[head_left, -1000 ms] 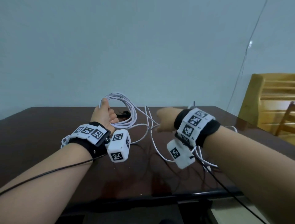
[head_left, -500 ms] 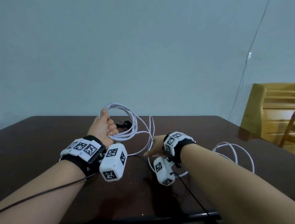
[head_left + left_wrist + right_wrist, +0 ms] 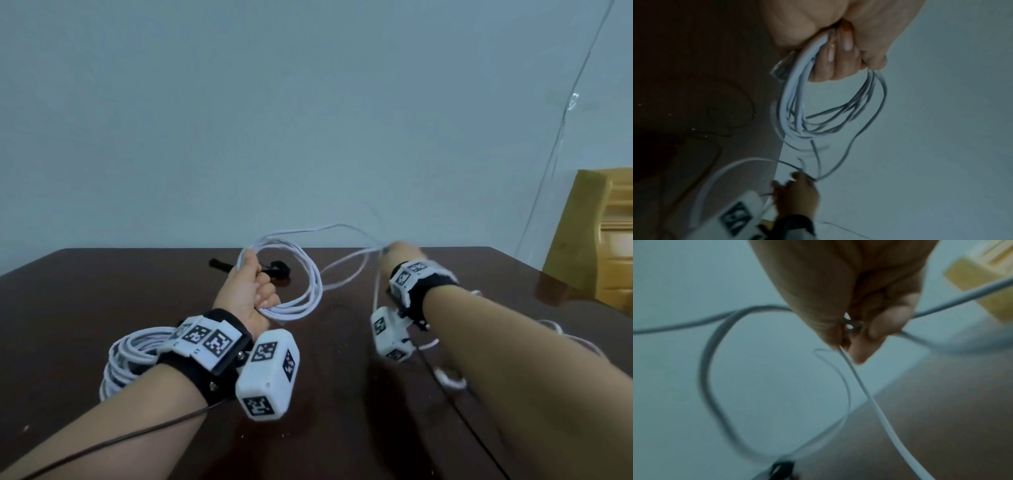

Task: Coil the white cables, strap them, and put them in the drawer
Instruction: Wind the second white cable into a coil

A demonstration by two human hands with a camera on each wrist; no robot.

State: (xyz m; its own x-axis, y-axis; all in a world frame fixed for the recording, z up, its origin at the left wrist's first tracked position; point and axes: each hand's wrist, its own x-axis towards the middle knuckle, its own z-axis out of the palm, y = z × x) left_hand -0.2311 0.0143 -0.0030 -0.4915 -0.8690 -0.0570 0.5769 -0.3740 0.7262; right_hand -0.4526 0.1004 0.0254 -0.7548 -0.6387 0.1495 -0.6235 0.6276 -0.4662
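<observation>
My left hand grips a coil of white cable of several loops, held upright above the dark table. In the left wrist view its curled fingers close around the coil of white cable. My right hand is raised at the far right of the coil and pinches the loose run of the same cable. In the right wrist view, thumb and fingertips pinch the cable. A second coiled white cable lies under my left forearm. No drawer is in view.
A black strap lies on the table behind the left hand. Loose white cable trails on the table beside my right forearm. A yellow wooden chair stands past the table's right corner. A pale wall is behind.
My right hand rose from the table surface and moved right and away, drawing the loose cable up into a new loop. The left hand kept its grip on the coil.
</observation>
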